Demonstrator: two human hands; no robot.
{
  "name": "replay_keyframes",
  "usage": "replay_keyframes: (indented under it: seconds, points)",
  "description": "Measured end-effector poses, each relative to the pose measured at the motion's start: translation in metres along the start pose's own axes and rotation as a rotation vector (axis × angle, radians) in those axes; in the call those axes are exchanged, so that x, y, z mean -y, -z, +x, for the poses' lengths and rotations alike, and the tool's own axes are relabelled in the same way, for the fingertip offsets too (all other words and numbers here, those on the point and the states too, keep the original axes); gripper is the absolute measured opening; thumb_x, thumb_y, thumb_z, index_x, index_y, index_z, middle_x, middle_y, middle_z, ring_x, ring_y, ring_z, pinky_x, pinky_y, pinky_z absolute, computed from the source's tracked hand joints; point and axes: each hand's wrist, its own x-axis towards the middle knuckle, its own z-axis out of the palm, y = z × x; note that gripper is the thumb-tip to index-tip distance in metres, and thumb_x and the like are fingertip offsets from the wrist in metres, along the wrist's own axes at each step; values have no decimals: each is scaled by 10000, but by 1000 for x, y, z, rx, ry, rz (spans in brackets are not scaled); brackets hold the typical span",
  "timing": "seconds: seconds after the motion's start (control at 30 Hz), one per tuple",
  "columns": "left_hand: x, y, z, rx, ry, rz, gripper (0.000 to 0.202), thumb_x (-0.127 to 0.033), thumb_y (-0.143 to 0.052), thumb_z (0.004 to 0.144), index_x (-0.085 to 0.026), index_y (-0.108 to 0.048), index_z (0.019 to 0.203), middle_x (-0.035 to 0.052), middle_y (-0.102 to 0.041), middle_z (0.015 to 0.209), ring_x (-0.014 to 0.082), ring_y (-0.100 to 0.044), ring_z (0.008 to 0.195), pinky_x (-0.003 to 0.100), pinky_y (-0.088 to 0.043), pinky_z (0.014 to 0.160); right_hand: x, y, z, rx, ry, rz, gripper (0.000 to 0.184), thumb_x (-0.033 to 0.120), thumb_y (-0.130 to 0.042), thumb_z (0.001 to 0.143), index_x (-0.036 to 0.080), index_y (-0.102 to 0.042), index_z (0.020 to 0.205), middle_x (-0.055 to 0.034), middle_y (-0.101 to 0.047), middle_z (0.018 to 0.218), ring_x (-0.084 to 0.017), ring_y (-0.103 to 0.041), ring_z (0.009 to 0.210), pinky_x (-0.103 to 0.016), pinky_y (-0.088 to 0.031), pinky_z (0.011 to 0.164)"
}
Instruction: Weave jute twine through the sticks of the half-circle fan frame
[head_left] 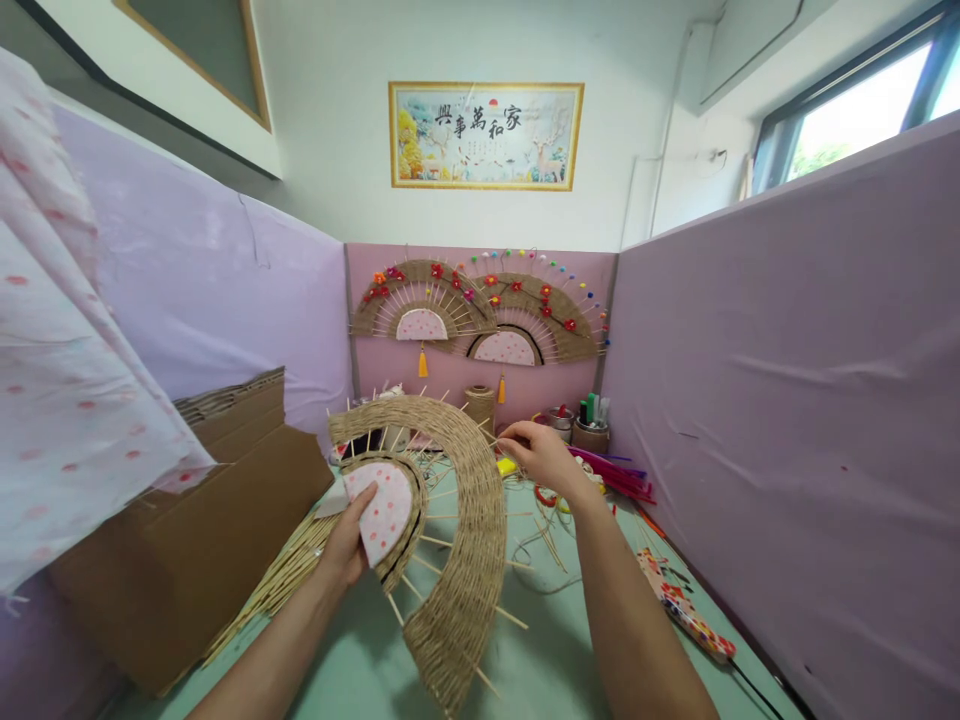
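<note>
A half-round woven twine fan with thin wooden sticks poking out is held upright over the green table. My left hand grips its pink spotted centre piece, thumb on the front. My right hand is pinched at the fan's upper right edge, fingers closed on a stick tip or strand of twine too fine to make out.
A cardboard box stands at the left, with loose sticks beside it. A twine spool, cups of tools and purple stems lie at the back. Two finished fans hang on the pink partition. A beaded strip lies at the right.
</note>
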Motion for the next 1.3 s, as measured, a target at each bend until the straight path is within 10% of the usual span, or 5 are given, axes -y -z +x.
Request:
replay_keyframes:
  seconds: [0.37,0.7,1.3]
  points:
    - [36,-47,-2,59,55,-184,352,-213,-516,831,-56,-550,1144,114,-722,749,204,-685,646,347,-558,683,-27,34,-8,-41,-62,115,270,355,-474,817,158,-659,803,-31,-659,779,-147,-557,703,-243,-402,649]
    - [40,-26,1,-25,17,-246,379,-212,-495,845,-66,-523,1194,89,-719,695,180,-679,600,292,-559,642,-19,39,-12,213,-119,138,361,453,-453,811,147,-643,843,-9,-604,690,-121,-499,593,-220,-375,543]
    - [47,-20,8,16,7,-280,344,-220,-535,822,-83,-560,1137,96,-724,748,193,-683,634,328,-559,672,-21,43,-28,232,-52,54,347,346,-427,847,174,-655,1043,-61,-672,923,-174,-583,795,-278,-447,728]
